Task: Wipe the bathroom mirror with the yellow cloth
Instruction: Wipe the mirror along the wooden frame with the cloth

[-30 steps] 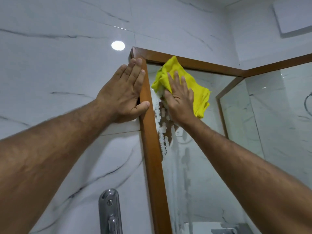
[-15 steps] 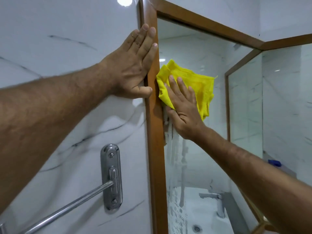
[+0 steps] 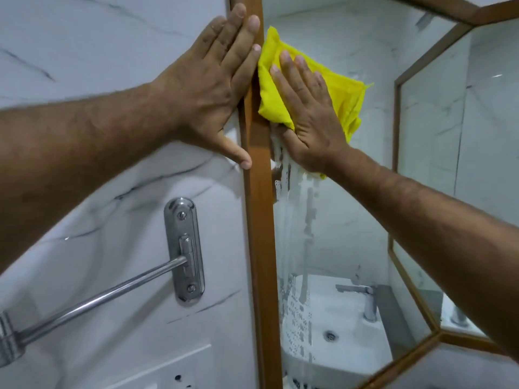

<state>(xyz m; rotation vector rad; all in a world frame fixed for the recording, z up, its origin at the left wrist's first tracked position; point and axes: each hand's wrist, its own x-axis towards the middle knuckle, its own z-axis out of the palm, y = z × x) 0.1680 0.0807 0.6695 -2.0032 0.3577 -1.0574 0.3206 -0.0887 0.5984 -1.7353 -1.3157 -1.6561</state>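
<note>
Right hand point(image 3: 309, 113) lies flat, fingers spread wide, palm pressing the yellow cloth point(image 3: 341, 94) against the mirror point(image 3: 337, 220). No pinch or fist, just an open-palm press. The cloth is bunched, its left edge touching the wooden frame point(image 3: 259, 220) near the upper left of the glass. Left hand point(image 3: 213, 88) is also open and flat, holding nothing, braced on the marble wall point(image 3: 98, 37) with fingertips lapping onto the frame and thumb pointing down beside it.

Step in hand looks like the wiping pass along the left edge of the glass. Below the cloth, white foamy streaks and drips run down the mirror toward the reflected sink, so most of that strip looks unwiped. Next move likely calls for dragging the cloth downward with steady pressure, hugging the frame, then working rightward. A metal towel bar point(image 3: 98, 299) sits on the wall lower left, well clear.
</note>
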